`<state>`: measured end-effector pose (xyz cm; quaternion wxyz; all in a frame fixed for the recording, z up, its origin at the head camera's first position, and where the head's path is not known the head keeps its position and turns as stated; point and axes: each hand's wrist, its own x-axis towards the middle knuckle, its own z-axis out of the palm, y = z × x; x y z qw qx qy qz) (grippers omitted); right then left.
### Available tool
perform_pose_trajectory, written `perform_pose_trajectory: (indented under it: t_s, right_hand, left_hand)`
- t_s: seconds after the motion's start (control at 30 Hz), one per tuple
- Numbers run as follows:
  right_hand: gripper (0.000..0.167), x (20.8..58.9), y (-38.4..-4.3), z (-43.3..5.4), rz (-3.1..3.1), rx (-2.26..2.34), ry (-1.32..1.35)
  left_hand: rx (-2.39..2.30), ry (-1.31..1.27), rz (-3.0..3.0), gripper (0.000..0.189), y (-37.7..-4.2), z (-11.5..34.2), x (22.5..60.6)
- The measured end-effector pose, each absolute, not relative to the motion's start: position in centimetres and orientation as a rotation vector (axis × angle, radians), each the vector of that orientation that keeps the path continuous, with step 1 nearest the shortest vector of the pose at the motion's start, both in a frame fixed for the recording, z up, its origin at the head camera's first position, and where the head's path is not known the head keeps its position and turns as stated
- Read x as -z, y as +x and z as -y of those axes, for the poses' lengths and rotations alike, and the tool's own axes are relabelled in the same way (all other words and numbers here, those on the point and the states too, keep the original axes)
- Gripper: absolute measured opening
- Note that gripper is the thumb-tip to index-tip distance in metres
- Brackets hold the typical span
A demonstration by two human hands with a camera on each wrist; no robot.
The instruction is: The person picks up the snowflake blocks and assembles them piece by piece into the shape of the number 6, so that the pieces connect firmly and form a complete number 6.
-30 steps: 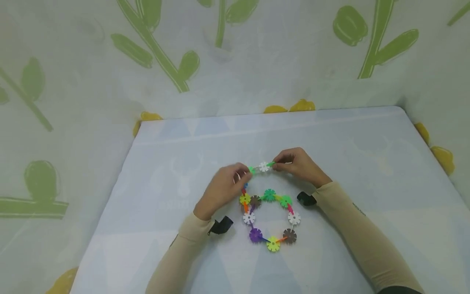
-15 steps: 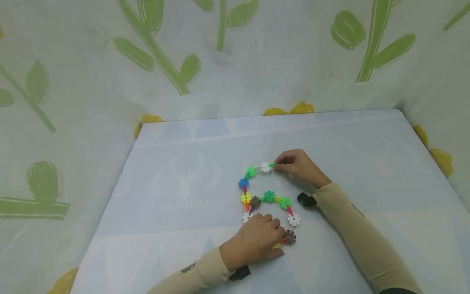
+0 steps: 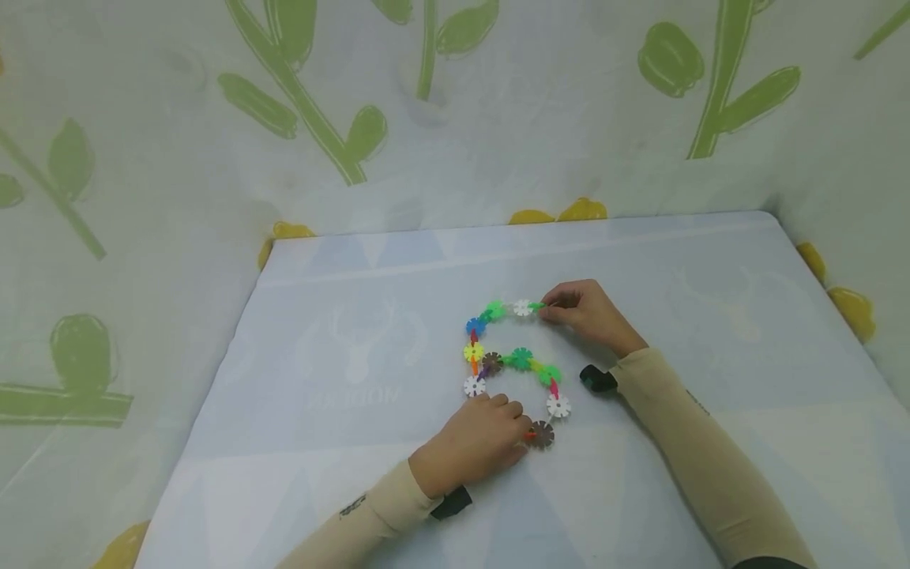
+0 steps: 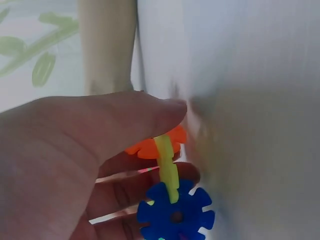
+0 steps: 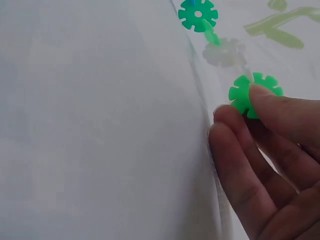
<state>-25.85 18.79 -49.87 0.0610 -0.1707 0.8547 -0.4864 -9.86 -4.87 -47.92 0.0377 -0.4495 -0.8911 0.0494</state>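
Colourful notched plastic snowflake discs are slotted together into a chain shaped like a 6, with a closed loop below and a curved arm on top. My right hand pinches the green disc at the arm's free end between thumb and fingers. Down at the loop's bottom left, my left hand covers some of the discs. In the left wrist view, its thumb and fingers grip the chain at a yellow disc seen edge-on, between an orange disc and a blue disc. A brown disc shows just right of that hand.
The chain is over a table with a pale printed cloth. Behind it hangs a light backdrop with green plant patterns. Each wrist wears a black camera, the left camera and right camera.
My left hand has left the chain's upper curve and moved down to the bottom of the loop. Most recently, the chain and both hands have shifted slightly away from me.
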Motion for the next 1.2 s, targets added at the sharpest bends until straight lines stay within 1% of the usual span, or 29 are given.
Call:
perform_pose_trajectory:
  t_s: [0.3,0.5,0.77,1.2]
  right_hand:
    - [0.014,49.4,-28.4,-19.0,-2.613,1.377,-0.450]
    - [0.015,49.0,-29.5,-19.0,-2.643,1.324,-0.385]
    - [0.019,48.8,-30.7,-18.5,-2.651,1.262,-0.319]
    - [0.023,48.8,-31.4,-18.4,-2.659,1.242,-0.350]
  left_hand:
    - [-0.071,-1.297,2.744,0.012,-12.5,6.1,47.8]
    - [-0.036,-1.290,2.733,0.007,-13.3,6.2,47.7]
    - [-0.007,-1.290,2.737,0.015,-13.5,6.2,48.0]
    - [0.036,-1.280,2.724,0.023,-13.9,5.9,48.3]
